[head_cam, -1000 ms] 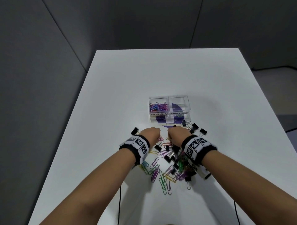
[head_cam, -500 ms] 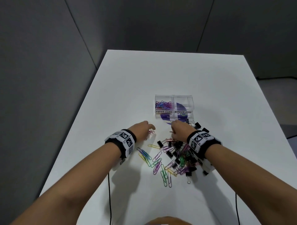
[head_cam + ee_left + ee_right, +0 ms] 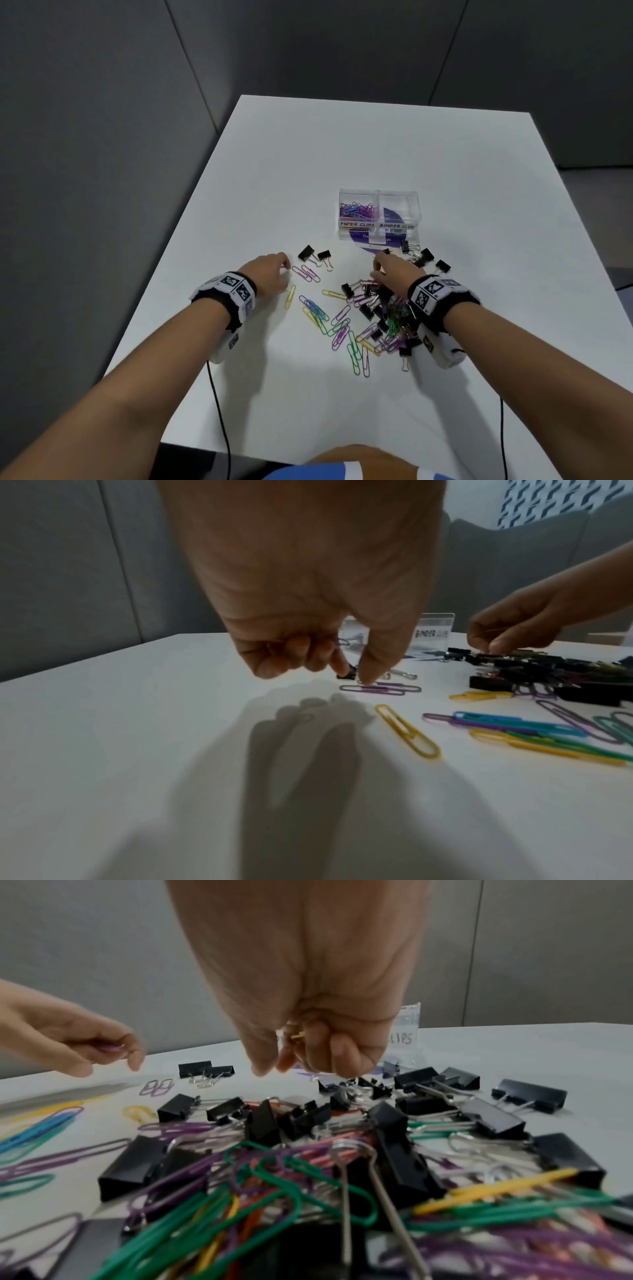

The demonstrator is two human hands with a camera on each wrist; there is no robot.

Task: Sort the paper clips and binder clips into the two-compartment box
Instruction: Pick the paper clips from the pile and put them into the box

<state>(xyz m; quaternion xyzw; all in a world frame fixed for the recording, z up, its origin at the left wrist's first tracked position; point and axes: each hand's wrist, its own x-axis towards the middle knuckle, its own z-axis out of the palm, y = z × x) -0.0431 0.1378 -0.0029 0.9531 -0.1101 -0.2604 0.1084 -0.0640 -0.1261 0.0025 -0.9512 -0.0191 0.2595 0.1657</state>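
The clear two-compartment box (image 3: 378,214) stands mid-table; its left half, labelled paper clips, holds several coloured paper clips (image 3: 356,210). A pile of black binder clips and coloured paper clips (image 3: 383,315) lies in front of it. My left hand (image 3: 284,270) hovers left of the pile with its thumb and forefinger (image 3: 368,674) just above two purple paper clips (image 3: 380,689). Its curled fingers hold a purple paper clip (image 3: 111,1047). My right hand (image 3: 376,269) hovers over the pile's far end and grips a yellow paper clip (image 3: 296,1037).
Two black binder clips (image 3: 315,257) lie apart between my hands. More binder clips (image 3: 428,260) sit right of the box front. A lone yellow paper clip (image 3: 407,731) lies near the left hand. The white table (image 3: 308,154) has grey walls behind it and to the left.
My left hand has moved left, away from the right hand and the pile, to the two purple paper clips. The right hand stays at the pile's far end.
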